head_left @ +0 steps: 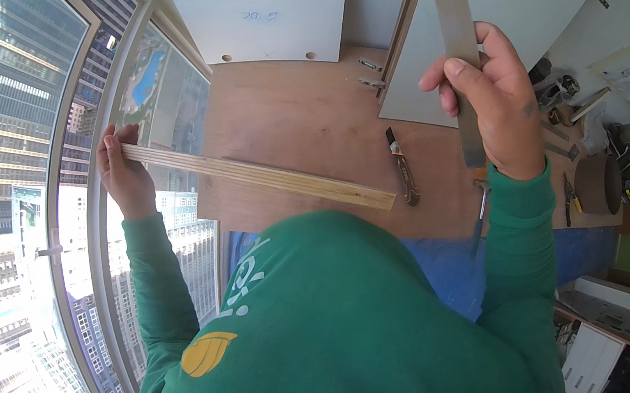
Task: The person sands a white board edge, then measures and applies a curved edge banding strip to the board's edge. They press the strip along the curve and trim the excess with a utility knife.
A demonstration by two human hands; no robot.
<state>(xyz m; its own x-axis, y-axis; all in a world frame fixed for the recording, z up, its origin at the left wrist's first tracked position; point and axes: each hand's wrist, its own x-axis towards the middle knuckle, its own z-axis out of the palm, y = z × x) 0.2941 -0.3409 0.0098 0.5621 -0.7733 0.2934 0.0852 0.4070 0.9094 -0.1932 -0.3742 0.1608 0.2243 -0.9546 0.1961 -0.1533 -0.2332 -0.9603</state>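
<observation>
My left hand [127, 173] is closed round the left end of a plywood strip [276, 179]. The strip stretches to the right across the front of the wooden worktop [293, 126], its layered edge facing up. Raised at the upper right, my right hand [499, 94] grips a flat grey-brown strip [453, 20] between thumb and fingers. That strip slants from the top of the view down past my wrist. Between the two hands a utility knife [403, 170] lies on the worktop, its blade end pointing away from me. A hammer [481, 212] rests near my right sleeve.
A curved-edge white board [267, 9] leans at the back left. Beside it stands a white panel [418, 80] with metal hinges [371, 83]. Tall windows [18, 130] line the left. Pliers [569, 197], a brown roll [599, 182] and other tools crowd the right. Blue sheeting [444, 272] shows below the worktop.
</observation>
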